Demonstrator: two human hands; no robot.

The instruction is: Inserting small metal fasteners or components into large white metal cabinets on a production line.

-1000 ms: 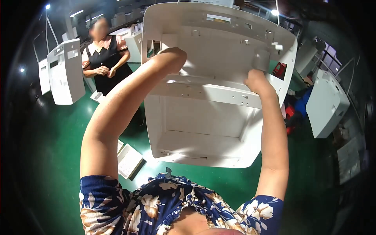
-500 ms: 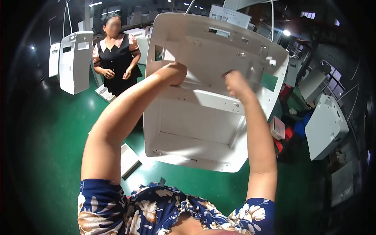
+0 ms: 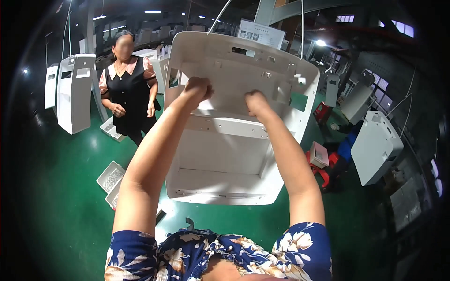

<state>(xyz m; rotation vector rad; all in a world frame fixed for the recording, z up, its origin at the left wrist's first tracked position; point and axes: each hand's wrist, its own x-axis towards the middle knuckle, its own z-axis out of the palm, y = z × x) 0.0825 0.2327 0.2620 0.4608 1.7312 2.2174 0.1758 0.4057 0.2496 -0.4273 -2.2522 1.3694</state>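
A large white housing panel [image 3: 225, 152] hangs before me, its hollow side with a cross ledge facing me. My left hand [image 3: 199, 88] is closed in a fist over the upper compartment, left of its middle. To its right, my right hand [image 3: 256, 103] is also closed, fingers curled, just above the cross ledge [image 3: 225, 125]. The two hands are apart. Whatever either hand may hold is hidden by the fingers. I cannot tell whether they touch the panel's inner wall.
A person [image 3: 129, 89] in a black top stands at the left, beside hanging white panels [image 3: 75, 96]. Boxes of small parts [image 3: 111, 177] lie on the green floor [image 3: 70, 206]. At right are another hanging panel [image 3: 377, 147], a pinkish bin [image 3: 319, 154] and a red stool [image 3: 322, 112].
The view has shifted, so the panel appears farther left. Both hands have risen slightly against the cross ledge and come a little closer together. Boxes of small parts now show at left.
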